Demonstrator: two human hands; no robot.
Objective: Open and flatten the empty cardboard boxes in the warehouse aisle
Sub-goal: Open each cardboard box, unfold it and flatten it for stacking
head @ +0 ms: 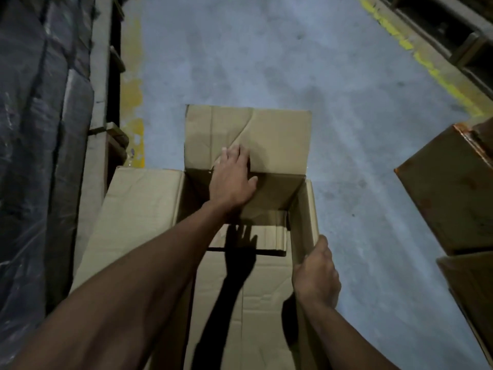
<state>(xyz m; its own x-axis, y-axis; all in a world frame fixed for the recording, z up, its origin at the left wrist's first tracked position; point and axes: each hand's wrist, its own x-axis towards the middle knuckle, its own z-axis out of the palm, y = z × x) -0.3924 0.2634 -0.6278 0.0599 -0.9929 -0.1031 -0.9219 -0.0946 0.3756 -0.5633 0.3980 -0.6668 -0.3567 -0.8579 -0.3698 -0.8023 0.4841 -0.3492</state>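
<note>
An empty brown cardboard box (269, 289) stands open on the grey floor right in front of me. Its far flap (274, 137) is folded outward, away from me, and its left flap (138, 209) lies spread out to the left. My left hand (232, 177) reaches across the opening and presses flat, fingers straight, on the crease where the far flap meets the far wall. My right hand (316, 271) grips the top edge of the box's right wall (304, 217), thumb on the outer side. The bottom flaps inside are partly open, with a dark gap.
Dark plastic-wrapped goods (40, 129) on a pallet rack line the left side. More brown cardboard boxes (450, 188) stand at the right edge. Yellow floor lines (426, 65) border the grey concrete aisle (266, 54) ahead. Rack shelving fills the top right corner.
</note>
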